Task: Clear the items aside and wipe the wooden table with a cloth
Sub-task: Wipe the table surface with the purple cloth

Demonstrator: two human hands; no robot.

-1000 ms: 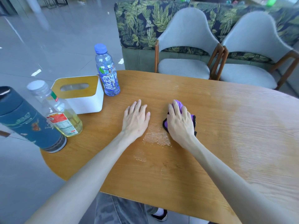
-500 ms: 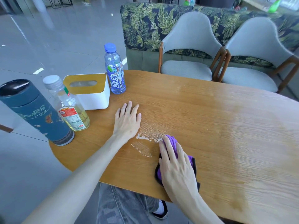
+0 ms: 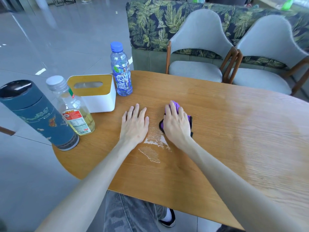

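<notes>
My right hand [image 3: 176,123] presses flat on a purple cloth [image 3: 175,104] with a dark edge, near the middle of the wooden table [image 3: 225,139]. Most of the cloth is hidden under the palm. My left hand [image 3: 134,123] rests flat on the wood just left of it, fingers spread. A wet streaky patch [image 3: 153,146] lies on the wood between and below the two wrists. At the table's left end stand a blue drink bottle [image 3: 121,71], a white tissue box [image 3: 95,93] with a wooden lid, an oil bottle [image 3: 73,108] and a dark teal flask [image 3: 38,114].
Two grey chairs [image 3: 199,52] with wooden arms stand at the table's far side, in front of a leaf-patterned sofa [image 3: 150,22]. Grey tiled floor lies to the left. My legs and a shoe [image 3: 168,218] show below the near edge.
My right hand slid the cloth from the near edge back up toward the middle, beside my left hand. The left hand stayed put; the wet streaks now lie below the cloth.
</notes>
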